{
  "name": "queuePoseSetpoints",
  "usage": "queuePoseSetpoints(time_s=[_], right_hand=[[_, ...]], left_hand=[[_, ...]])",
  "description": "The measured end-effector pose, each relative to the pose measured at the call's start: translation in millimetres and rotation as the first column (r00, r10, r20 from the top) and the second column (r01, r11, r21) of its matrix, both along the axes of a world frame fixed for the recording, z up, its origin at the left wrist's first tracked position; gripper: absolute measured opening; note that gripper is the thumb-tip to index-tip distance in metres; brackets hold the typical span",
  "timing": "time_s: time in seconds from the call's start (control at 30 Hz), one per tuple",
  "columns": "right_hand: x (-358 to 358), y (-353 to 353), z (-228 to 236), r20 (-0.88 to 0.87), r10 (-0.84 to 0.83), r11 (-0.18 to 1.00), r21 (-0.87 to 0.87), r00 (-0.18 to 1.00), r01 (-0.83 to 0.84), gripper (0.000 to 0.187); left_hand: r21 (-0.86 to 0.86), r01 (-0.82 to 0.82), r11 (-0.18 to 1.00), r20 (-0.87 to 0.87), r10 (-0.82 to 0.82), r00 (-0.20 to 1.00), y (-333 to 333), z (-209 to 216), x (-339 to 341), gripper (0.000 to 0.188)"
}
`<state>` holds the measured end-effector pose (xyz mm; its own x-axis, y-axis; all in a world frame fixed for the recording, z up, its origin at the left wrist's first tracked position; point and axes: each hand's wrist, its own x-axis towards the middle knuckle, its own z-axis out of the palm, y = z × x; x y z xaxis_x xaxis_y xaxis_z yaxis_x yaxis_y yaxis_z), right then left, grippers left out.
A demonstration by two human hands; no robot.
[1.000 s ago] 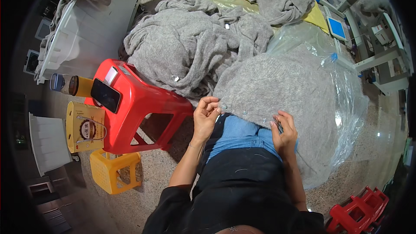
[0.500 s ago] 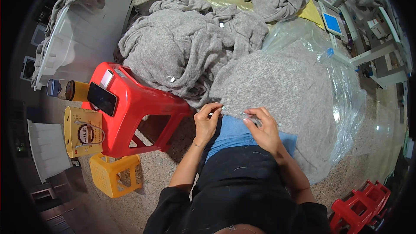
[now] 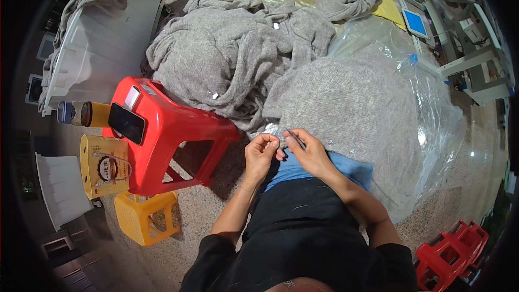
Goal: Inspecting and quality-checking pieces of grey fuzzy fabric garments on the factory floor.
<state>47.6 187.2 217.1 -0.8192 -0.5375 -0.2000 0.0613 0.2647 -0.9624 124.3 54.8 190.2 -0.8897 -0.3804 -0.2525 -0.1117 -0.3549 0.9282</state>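
A large grey knitted garment spreads from my lap over clear plastic, its near edge lying along a blue cloth on my legs. At that edge my left hand is closed in a pinch; what sits between the fingertips is too small to make out. Close beside it, almost touching, my right hand is closed with thumb and fingers together. A thin dark pointed tool sticks up from its fingertips; its exact kind does not show.
A heap of grey knitwear lies ahead. To the left stand a red stool with a phone on it, a yellow paper bag, a low yellow stool and a white bin. Clear plastic sheeting edges the garment at right.
My right hand has moved left from the garment's edge to meet my left hand, and the dark tool now shows in its fingers. My left hand has shifted slightly right and down.
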Motion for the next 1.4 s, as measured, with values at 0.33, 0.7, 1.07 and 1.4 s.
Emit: queuePoseSetpoints(time_s=[0.33, 0.7, 1.07, 1.4], right_hand=[[15, 17, 6, 0.576, -0.011, 1.000, 0.009, 0.817, 0.007, 0.046], [12, 11, 11, 0.593, -0.005, 1.000, 0.016, 0.805, -0.005, 0.042], [12, 13, 3, 0.636, 0.080, 0.981, -0.186, 0.767, 0.053, 0.041], [15, 15, -4, 0.387, 0.059, 0.986, -0.168, 0.920, 0.008, 0.043]], left_hand=[[0.313, -0.134, 0.940, 0.083, 0.113, 0.990, 16, -3, 1, 0.007], [0.252, -0.155, 0.955, 0.047, 0.148, 0.988, 19, -5, 1, 0.005], [-0.020, -0.146, 0.989, -0.017, 0.146, 0.989, 20, 3, -6, 0.005], [-0.685, -0.040, 0.727, -0.142, -0.079, 0.987, 9, 2, -10, 0.007]])
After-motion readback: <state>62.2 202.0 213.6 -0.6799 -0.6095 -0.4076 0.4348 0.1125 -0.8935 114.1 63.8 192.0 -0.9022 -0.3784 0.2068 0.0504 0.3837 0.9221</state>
